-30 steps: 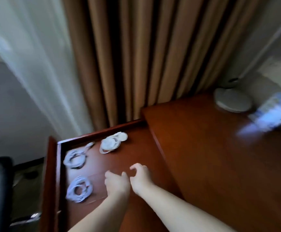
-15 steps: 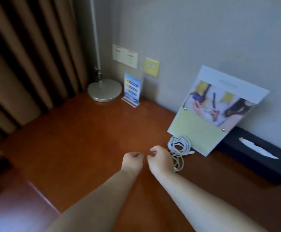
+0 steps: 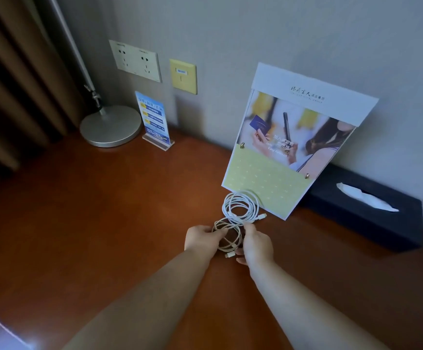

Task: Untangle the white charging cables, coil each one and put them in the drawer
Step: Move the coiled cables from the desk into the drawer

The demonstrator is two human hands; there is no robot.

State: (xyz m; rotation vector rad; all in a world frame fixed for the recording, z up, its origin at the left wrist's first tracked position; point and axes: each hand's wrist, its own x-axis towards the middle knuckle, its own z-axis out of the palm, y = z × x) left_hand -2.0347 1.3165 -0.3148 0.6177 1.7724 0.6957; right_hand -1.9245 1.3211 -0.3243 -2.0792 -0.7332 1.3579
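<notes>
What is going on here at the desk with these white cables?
A person is sorting white charging cables on the wooden desk. The left hand and the right hand each grip a side of the nearer cable, a loose loop. The farther cable, a whiter coil, lies just beyond it before the leaning calendar, and the two overlap. Neither cable is put away yet.

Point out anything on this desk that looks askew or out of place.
Only the white cables: two loose loops, apparently linked, lie on the desk at the foot of the leaning calendar, held by the left hand and right hand. Nothing looks spilled or damaged.
</notes>
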